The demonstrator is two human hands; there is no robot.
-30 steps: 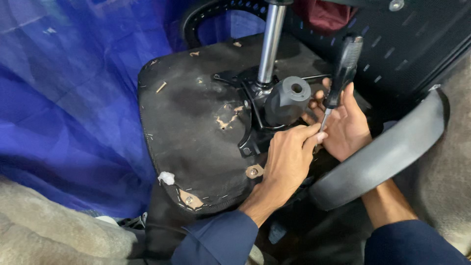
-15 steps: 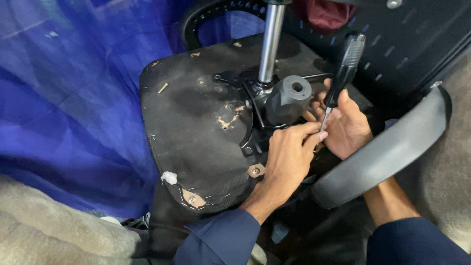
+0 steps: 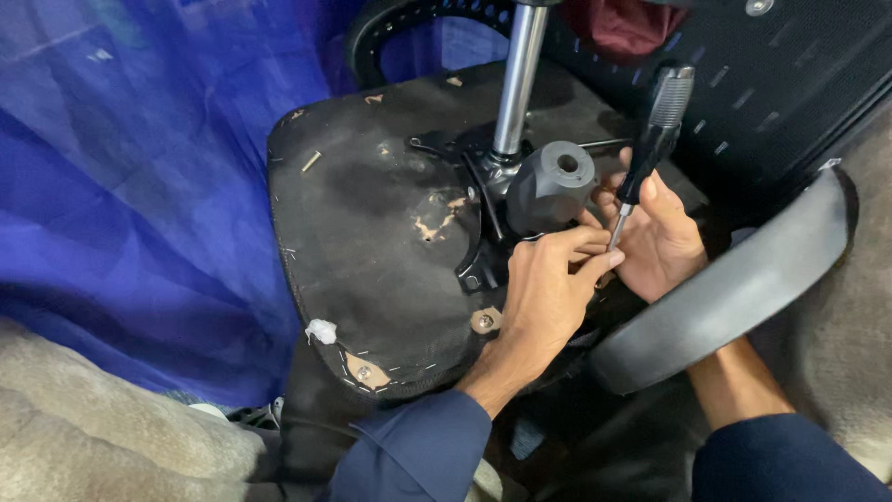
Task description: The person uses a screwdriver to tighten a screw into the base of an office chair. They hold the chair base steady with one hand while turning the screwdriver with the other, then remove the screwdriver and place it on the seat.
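An upturned office chair seat (image 3: 372, 251) shows its black underside with a metal mechanism plate and a chrome gas column (image 3: 517, 79). A grey round knob (image 3: 550, 186) sits at the mechanism's side. My right hand (image 3: 662, 237) grips a black-handled screwdriver (image 3: 652, 139), tip down near the mechanism's right edge. My left hand (image 3: 548, 297) rests beside it, fingertips pinched around the screwdriver's shaft near the tip. What the tip touches is hidden by my fingers.
A grey curved armrest (image 3: 734, 288) crosses over my right forearm. Blue cloth (image 3: 130, 186) hangs at the left, with beige fabric (image 3: 93, 446) below it. A black mesh chair back (image 3: 780, 84) lies at the upper right. Screws (image 3: 483, 321) dot the seat's edge.
Both hands stay at the same spot on the mechanism; the screwdriver handle has shifted only slightly. The view has barely moved.
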